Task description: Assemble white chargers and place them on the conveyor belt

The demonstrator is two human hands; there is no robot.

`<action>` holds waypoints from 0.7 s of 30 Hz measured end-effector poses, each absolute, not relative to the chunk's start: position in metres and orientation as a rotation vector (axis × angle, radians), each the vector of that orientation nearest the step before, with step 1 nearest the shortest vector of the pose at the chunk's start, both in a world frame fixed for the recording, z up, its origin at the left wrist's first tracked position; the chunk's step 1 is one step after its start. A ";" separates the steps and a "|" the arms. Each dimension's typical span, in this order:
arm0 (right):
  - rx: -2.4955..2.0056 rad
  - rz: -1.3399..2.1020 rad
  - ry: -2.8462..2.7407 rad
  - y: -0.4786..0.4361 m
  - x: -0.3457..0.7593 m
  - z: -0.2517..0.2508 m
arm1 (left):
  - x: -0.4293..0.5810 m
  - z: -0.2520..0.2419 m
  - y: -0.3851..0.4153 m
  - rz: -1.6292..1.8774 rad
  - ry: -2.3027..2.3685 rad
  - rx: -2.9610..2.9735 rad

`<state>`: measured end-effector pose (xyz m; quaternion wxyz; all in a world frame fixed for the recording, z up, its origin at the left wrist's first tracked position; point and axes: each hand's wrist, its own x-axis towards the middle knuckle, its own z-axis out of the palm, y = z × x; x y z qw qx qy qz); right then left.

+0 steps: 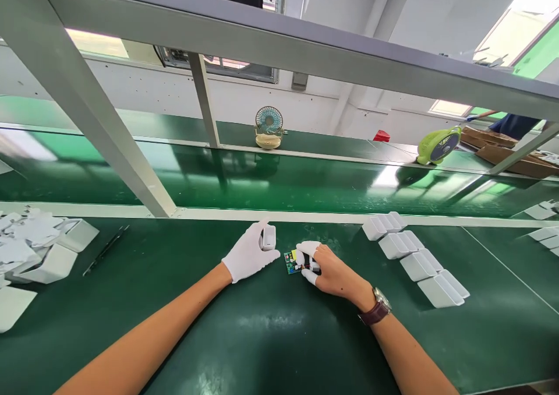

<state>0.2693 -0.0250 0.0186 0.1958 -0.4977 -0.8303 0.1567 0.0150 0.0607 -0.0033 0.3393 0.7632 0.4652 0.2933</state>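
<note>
My left hand (248,256), in a white glove, is closed around a small white plastic housing (269,239) with its end facing me. Just to the right, my right hand (331,271) wears white covers on its fingertips and a watch at the wrist. Its thumb and fingers grip a small green circuit board (290,263) that carries a yellow part and other components. The fingers hide part of the board. A small gap separates the board from the housing, both low over the green tabletop (266,342).
White plastic housings (432,290) stand in a stepped row on the right. White parts (39,243) are heaped at the left, beside a thin dark tool (106,250). Behind the frame rail are a small fan (269,121) and a green fan (437,144). A slanting post (100,103) rises at the left.
</note>
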 end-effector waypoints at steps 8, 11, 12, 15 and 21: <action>-1.312 0.558 -2.116 -0.027 0.264 0.018 | 0.013 -0.006 0.059 0.710 1.156 2.049; -1.311 0.635 -1.998 -0.028 0.263 0.018 | 0.014 -0.002 0.055 0.811 1.159 2.135; -1.312 0.632 -1.967 -0.029 0.262 0.019 | 0.014 -0.002 0.054 0.846 1.139 2.151; -1.320 0.603 -1.923 -0.030 0.260 0.024 | 0.014 -0.002 0.052 0.934 1.056 2.198; -1.326 0.453 -2.116 -0.031 0.257 0.027 | 0.014 -0.012 0.049 0.982 0.966 2.333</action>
